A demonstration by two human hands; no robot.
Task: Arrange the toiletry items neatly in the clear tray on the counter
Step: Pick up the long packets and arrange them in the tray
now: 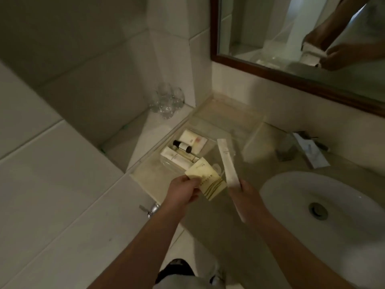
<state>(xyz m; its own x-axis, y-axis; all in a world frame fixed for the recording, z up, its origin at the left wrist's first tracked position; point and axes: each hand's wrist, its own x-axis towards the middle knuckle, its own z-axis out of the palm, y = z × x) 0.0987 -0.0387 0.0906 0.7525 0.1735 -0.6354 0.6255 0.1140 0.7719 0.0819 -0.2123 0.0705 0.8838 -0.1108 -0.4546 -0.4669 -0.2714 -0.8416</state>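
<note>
**Two packets in hand, tray half filled**

At far left on the pale tiled counter, a cluster of clear drinking glasses [166, 101] stands in the corner, just beside the tray but apart from it. The clear rectangular plastic tray [227, 113] sits against the wall below the wood-framed mirror [295, 80]. In its left part lie a white tube [188, 138], a small dark-capped bottle [182, 146] and a long white box [177, 160], packed close together; its right part looks bare, though glare makes that hard to judge.

The left hand [184, 191] pinches a flat cream-yellow square sachet [206, 179] over the tray's near edge. The right hand [245, 195] grips the lower end of a long narrow white paper packet [228, 163], which slants up over the tray's middle.

The step appears to be placing: both items are held above the tray, not yet set down. The next move likely calls for laying the long packet flat in the free space, parallel to a wall, then tucking the sachet beside the box.

At right, the white round basin [291, 184] adjoins the counter, with another wrapped packet [312, 153] lying behind it.
</note>
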